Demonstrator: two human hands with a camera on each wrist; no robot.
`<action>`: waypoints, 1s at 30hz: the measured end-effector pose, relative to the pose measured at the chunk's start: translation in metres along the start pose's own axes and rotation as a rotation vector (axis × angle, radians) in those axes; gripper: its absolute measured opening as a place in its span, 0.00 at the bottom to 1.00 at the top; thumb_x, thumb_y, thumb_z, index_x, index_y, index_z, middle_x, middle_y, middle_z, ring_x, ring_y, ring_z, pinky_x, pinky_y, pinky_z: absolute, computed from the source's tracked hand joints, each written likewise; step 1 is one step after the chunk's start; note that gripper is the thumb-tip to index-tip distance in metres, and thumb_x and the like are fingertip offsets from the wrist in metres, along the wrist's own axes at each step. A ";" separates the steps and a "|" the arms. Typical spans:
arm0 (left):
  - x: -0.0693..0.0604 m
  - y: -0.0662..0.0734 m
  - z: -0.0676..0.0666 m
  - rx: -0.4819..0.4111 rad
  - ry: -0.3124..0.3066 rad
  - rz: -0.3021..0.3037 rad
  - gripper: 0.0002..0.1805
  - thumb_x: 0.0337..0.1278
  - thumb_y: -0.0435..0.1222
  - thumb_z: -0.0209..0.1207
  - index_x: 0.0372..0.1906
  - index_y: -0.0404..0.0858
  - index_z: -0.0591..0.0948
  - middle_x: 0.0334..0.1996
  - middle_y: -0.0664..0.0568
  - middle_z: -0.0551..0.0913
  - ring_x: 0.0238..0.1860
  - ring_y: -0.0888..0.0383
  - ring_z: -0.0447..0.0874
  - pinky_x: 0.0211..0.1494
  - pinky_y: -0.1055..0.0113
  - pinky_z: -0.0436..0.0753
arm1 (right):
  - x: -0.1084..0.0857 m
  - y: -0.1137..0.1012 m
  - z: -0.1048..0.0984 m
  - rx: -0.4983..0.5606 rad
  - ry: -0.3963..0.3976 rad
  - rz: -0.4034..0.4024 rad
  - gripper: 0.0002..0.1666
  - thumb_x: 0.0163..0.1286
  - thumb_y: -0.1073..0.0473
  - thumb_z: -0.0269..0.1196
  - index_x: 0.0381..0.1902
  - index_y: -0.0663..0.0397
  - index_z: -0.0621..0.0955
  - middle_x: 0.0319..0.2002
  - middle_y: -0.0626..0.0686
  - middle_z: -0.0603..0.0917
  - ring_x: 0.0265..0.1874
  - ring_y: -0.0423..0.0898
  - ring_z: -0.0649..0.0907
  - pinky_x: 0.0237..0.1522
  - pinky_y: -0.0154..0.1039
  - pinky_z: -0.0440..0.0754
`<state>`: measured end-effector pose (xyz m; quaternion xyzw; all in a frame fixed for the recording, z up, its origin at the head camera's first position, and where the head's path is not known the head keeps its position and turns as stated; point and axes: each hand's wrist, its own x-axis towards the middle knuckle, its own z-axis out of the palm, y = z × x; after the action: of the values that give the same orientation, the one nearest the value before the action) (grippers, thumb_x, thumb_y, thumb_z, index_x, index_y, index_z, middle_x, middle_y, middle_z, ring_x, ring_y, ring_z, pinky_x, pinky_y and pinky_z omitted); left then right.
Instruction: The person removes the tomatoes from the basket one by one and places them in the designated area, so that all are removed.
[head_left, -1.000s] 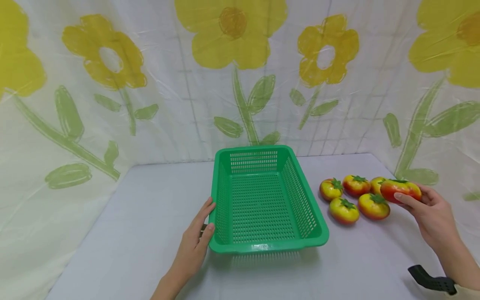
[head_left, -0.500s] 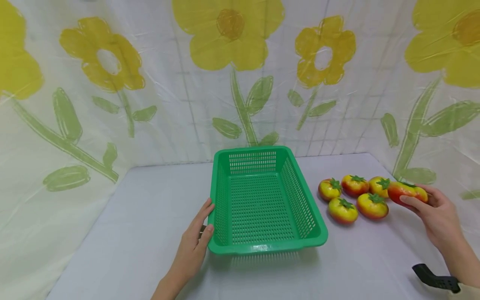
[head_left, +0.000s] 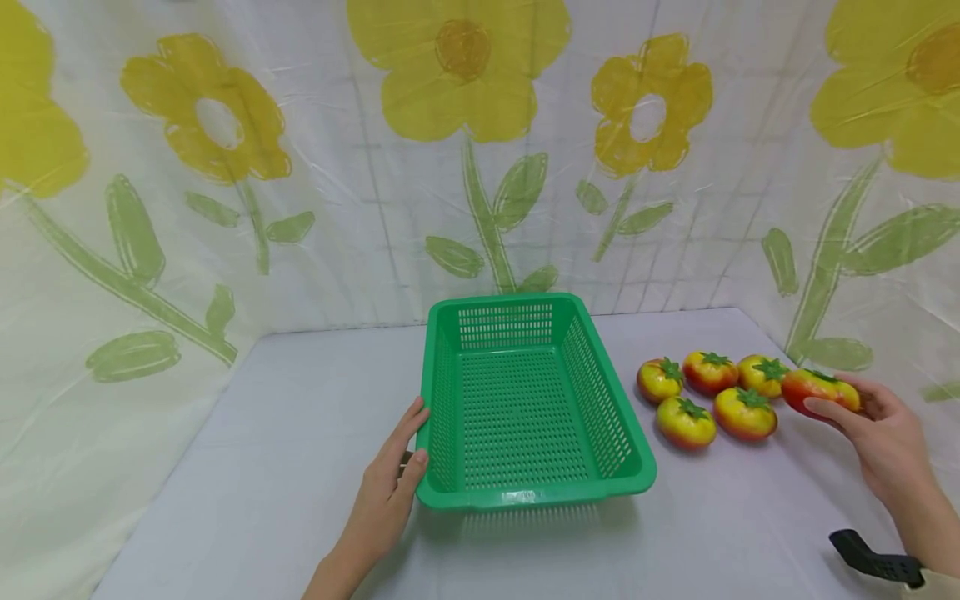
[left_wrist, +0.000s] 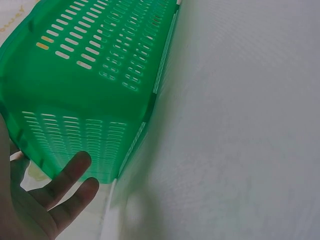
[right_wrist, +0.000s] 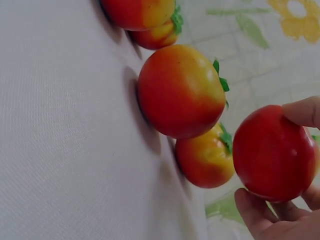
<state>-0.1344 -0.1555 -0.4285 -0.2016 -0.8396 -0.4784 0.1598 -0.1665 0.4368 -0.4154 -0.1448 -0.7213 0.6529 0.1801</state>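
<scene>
My right hand [head_left: 888, 433] holds a red and yellow tomato [head_left: 819, 392] with a green leafy top, thumb on the near side and fingers on the far side. The right wrist view shows this tomato [right_wrist: 275, 154] apart from the table surface. Several similar tomatoes [head_left: 747, 414] lie in a cluster just to its left. At the left side of a green plastic basket [head_left: 536, 497], my left hand [head_left: 382, 492] touches the rim with thumb and fingertips. In the left wrist view, fairly straight fingers [left_wrist: 70, 172] extend beside the basket's outer wall. Nothing lies inside the basket.
A white-covered table [head_left: 300, 433] carries everything. Behind it and along both sides hangs a translucent curtain [head_left: 330, 100] printed with yellow flowers. A dark strap-like piece [head_left: 877, 562] sits at my right wrist.
My right hand has moved slightly right and down with the tomato, uncovering more of the rearmost right tomato in the cluster. The left hand and basket stay in place.
</scene>
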 end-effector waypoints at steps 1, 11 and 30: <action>0.000 0.000 0.000 -0.003 0.000 0.000 0.27 0.76 0.37 0.48 0.76 0.52 0.61 0.75 0.61 0.56 0.66 0.60 0.66 0.50 0.62 0.80 | 0.000 0.001 -0.001 -0.013 0.004 0.008 0.31 0.57 0.55 0.75 0.58 0.37 0.76 0.50 0.39 0.72 0.45 0.35 0.69 0.32 0.16 0.74; -0.001 0.000 -0.001 0.005 -0.003 0.028 0.28 0.76 0.35 0.47 0.76 0.49 0.61 0.76 0.58 0.56 0.68 0.58 0.64 0.50 0.63 0.79 | 0.001 0.005 -0.004 -0.284 0.012 0.050 0.36 0.59 0.47 0.72 0.65 0.31 0.71 0.58 0.37 0.69 0.52 0.36 0.66 0.49 0.19 0.71; 0.000 0.000 0.000 -0.003 -0.006 0.028 0.28 0.76 0.36 0.48 0.76 0.49 0.61 0.76 0.58 0.56 0.68 0.58 0.64 0.50 0.63 0.80 | 0.013 0.011 -0.007 -0.454 -0.121 0.202 0.54 0.66 0.39 0.64 0.75 0.67 0.56 0.73 0.74 0.49 0.66 0.71 0.54 0.63 0.65 0.58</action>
<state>-0.1343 -0.1562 -0.4288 -0.2151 -0.8365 -0.4767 0.1636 -0.1752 0.4498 -0.4245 -0.2135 -0.8407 0.4965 0.0331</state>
